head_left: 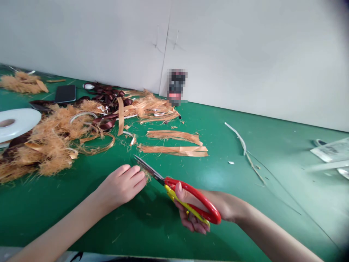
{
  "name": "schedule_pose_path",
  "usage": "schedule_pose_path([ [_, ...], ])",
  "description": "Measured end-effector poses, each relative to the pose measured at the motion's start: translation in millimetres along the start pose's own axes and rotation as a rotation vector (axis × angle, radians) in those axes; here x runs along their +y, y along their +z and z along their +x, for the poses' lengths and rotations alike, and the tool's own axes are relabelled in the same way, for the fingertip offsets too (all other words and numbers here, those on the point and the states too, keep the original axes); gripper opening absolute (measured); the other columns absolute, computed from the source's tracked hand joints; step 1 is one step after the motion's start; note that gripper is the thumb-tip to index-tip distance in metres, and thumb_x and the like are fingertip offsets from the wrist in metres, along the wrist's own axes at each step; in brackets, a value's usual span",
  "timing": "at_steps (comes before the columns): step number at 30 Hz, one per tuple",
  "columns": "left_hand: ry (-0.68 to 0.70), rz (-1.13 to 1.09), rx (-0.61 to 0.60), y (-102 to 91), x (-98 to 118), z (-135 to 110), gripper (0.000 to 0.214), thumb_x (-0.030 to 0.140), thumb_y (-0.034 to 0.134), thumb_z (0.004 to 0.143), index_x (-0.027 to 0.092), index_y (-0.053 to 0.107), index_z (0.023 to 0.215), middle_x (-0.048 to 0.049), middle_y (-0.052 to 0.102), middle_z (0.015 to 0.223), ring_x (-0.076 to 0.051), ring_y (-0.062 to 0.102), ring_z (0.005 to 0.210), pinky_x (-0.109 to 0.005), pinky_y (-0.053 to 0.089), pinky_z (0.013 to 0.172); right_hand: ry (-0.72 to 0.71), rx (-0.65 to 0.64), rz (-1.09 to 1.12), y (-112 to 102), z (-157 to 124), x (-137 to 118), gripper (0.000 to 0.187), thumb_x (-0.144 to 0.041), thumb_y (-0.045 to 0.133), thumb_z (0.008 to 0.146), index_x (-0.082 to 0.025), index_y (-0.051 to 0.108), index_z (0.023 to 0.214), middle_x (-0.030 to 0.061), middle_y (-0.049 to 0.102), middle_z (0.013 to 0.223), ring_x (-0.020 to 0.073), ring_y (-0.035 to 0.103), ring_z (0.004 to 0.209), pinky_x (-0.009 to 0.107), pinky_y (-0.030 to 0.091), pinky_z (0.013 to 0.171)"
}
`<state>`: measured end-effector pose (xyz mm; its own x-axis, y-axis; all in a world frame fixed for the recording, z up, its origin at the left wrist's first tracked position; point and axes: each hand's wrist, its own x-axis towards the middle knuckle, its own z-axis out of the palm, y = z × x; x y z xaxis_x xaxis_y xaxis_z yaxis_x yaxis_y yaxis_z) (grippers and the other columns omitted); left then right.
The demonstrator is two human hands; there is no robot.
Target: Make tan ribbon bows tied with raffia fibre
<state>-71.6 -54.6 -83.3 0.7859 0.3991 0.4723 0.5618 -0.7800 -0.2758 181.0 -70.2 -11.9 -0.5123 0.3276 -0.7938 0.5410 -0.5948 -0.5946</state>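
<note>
My right hand (191, 207) grips a pair of scissors (188, 196) by its red and yellow handles. The narrow blades point up and left, almost together, and pass close by the fingers of my left hand (122, 185). That hand is closed, palm down, above the green tabletop. A small tuft of frayed ribbon (147, 175) pokes out beside its fingers; the rest is hidden in the fist. Just beyond the blades lie two flat tan ribbon strips (177, 150) with fringed left ends, one behind the other.
Tan frayed fibres (60, 134) heap at the left, with dark brown ribbon (109, 94) behind. A white roll (24, 122) and a dark phone (65, 94) are there too. A white strip (237, 136) and plastic packaging (332, 151) lie right. A white wall (245, 54) stands behind.
</note>
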Motion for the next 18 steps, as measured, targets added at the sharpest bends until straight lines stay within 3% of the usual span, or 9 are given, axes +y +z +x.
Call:
schedule_pose_path([
  [8,0.031,-0.034,0.044,-2.6,2,-3,0.026,0.003,0.045,0.091,0.018,0.065,0.088,-0.0033,0.069,0.084,-0.018,0.061,0.081,-0.033,0.04,0.072,-0.088,-0.011,-0.133,-4,8,6,0.074,-0.082,0.031,0.078,-0.016,0.045,0.049,-0.0003,0.049,0.044,0.0032,0.042,0.03,0.015,0.032,0.031],
  [12,0.049,-0.008,0.03,-2.3,-2,-5,0.027,0.003,0.044,0.091,0.019,0.066,0.086,-0.0031,0.069,0.084,-0.019,0.061,0.082,-0.033,0.041,0.072,-0.086,-0.009,-0.146,-7,6,5,0.073,-0.083,0.032,0.077,-0.016,0.047,0.051,-0.0001,0.051,0.046,0.0034,0.042,0.03,0.016,0.029,0.03],
  [15,0.027,0.036,-0.016,-1.7,-16,-9,0.03,0.001,0.043,0.09,0.02,0.066,0.084,-0.0033,0.069,0.083,-0.02,0.061,0.083,-0.033,0.042,0.074,-0.049,0.049,-0.206,-12,-5,1,0.065,-0.082,0.037,0.076,-0.019,0.043,0.06,-0.0023,0.049,0.049,0.0047,0.041,0.035,0.018,0.03,0.034],
  [18,-0.119,0.012,-0.116,-2.4,-40,-15,0.037,-0.005,0.04,0.086,0.022,0.065,0.083,-0.0057,0.068,0.084,-0.023,0.061,0.087,-0.037,0.045,0.077,-0.02,0.201,-0.353,-24,-17,3,0.048,-0.066,0.052,0.08,-0.02,0.047,0.068,-0.0025,0.05,0.058,0.0077,0.043,0.047,0.021,0.033,0.044],
])
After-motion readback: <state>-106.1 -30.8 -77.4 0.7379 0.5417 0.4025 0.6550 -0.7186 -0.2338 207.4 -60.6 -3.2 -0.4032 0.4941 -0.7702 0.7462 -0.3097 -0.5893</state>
